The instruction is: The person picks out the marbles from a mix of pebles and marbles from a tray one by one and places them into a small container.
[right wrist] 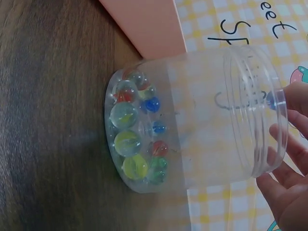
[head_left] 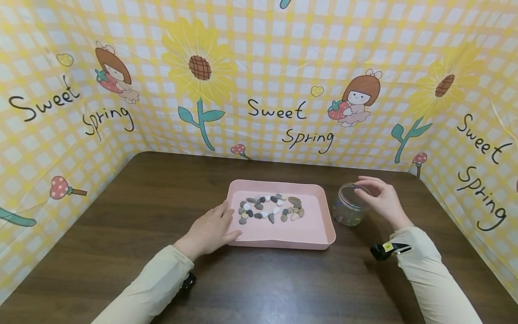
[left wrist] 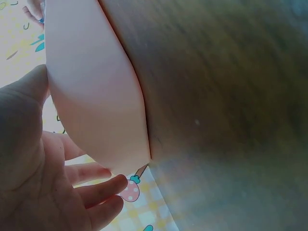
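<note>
Between its thumb and fingers, my right hand [head_left: 382, 198] pinches a blue marble [right wrist: 272, 101] at the mouth of a clear plastic jar [head_left: 346, 209]. Glass marbles [right wrist: 127, 143] in several colours lie on the jar's bottom, seen best in the right wrist view. Left of the jar sits a pink tray [head_left: 323, 229], where grey, white and tan pebbles [head_left: 265, 214] are laid out in curved lines. My left hand [head_left: 208, 230] rests at the tray's left side with relaxed, spread fingers. In the left wrist view, its thumb touches the tray rim.
Tray and jar stand on a dark brown wooden table [head_left: 133, 216]. A yellow checked cloth [head_left: 267, 58] with sunflowers and lettering hangs behind the table and along both sides. A black camera [head_left: 380, 252] is strapped at the right wrist.
</note>
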Motion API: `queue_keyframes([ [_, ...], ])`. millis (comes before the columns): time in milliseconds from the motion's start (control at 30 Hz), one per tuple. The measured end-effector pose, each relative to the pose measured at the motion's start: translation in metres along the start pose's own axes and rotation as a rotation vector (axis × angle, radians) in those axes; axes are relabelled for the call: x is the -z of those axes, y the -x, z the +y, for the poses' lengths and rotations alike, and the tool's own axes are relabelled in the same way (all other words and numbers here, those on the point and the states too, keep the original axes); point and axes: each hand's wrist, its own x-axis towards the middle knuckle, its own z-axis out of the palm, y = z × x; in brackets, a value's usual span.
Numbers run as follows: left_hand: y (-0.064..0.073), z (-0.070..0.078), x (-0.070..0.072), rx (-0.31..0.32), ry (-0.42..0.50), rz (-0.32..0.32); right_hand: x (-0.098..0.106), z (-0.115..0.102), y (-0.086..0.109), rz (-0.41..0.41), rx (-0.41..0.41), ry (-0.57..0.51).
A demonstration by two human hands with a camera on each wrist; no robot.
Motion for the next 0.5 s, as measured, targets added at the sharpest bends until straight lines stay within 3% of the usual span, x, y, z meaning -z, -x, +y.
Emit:
queue_keyframes([
  [500,-0.0009,-0.0002,0.0012,0.008,0.003,-0.011,0.005,0.0004,0.0011,-0.012,-0.1,0.116],
])
